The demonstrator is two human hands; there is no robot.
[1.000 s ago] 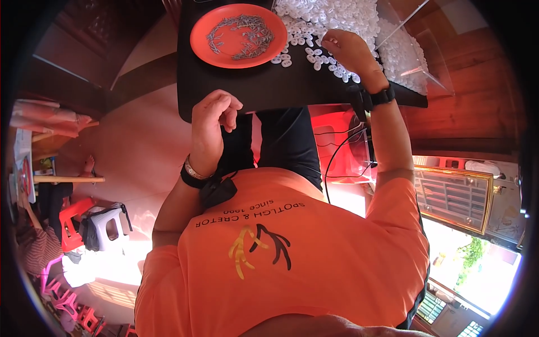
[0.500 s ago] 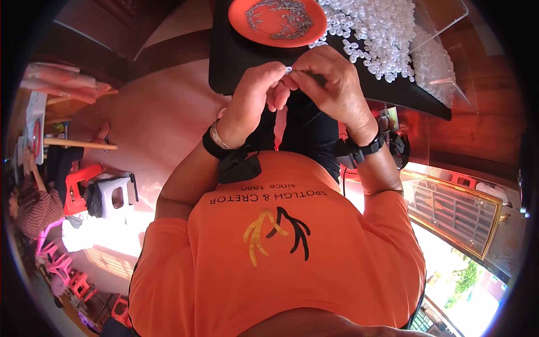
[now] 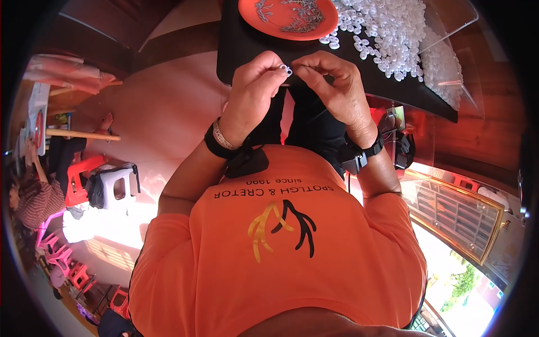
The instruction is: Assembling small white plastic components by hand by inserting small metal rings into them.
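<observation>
Near the table's front edge, my left hand (image 3: 251, 95) pinches a small white plastic piece (image 3: 287, 70) with dark round holes between thumb and fingers. Just to its right is my right hand (image 3: 338, 89), thumb and forefinger pressed together close to the piece. Whatever that pinch holds is too small to make out. Beyond both hands lies an orange plate (image 3: 247, 21) with thin grey metal pins (image 3: 306, 17) scattered in it. A large heap of similar white oval pieces (image 3: 390, 31) spreads to the right of the plate.
The black table (image 3: 230, 50) carries the plate and heap. A clear plastic sheet or box (image 3: 449, 62) stands by the heap's right side. At the far left, another person (image 3: 42, 202) sits near a red stool (image 3: 81, 180) and a white stool (image 3: 119, 185).
The white piece has turned in my left fingers, so its holes show. My right fingertips have drawn slightly away from it. The plate and heap appear shifted up and right in view.
</observation>
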